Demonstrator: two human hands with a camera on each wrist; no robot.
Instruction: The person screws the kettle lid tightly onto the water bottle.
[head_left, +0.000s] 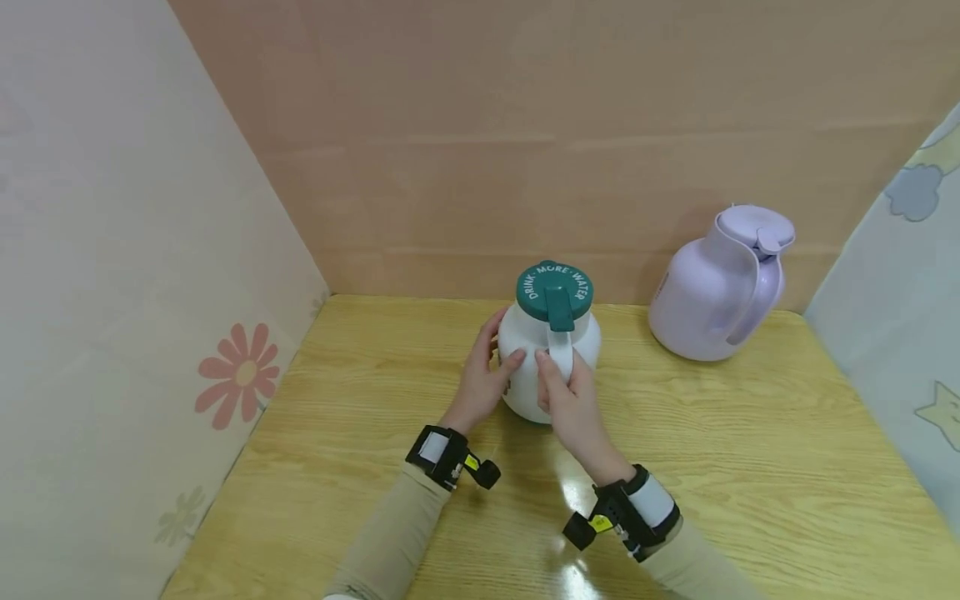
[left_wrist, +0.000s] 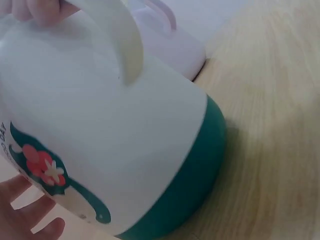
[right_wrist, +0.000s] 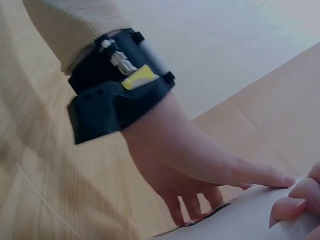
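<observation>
Steadying the white jug (head_left: 525, 367), the left hand (head_left: 483, 379) lies flat-fingered on its side; the right hand (head_left: 570, 400) curls round the handle (head_left: 560, 354); lifting likely comes next, needing a firm grip.

A staged tabletop booth rather than a lived-in room, apparently dressed to suggest a home setting: a light wood-grain table (head_left: 750, 467) is boxed in on three sides by upright panels. The back panel (head_left: 570, 125) is plain peach, the left panel (head_left: 135, 292) cream with a printed pink flower (head_left: 238, 375), and the right panel (head_left: 907, 292) pale blue with cartoon cloud and star shapes. Household drinkware stands on the table: a white thermal jug (head_left: 547, 350) with a green lid reading "DRINK MORE WATER", and a lilac thermal jug (head_left: 716, 287) near the back corner. Black camera units (head_left: 450, 457) strapped to both wrists point to a recording set-up.
</observation>
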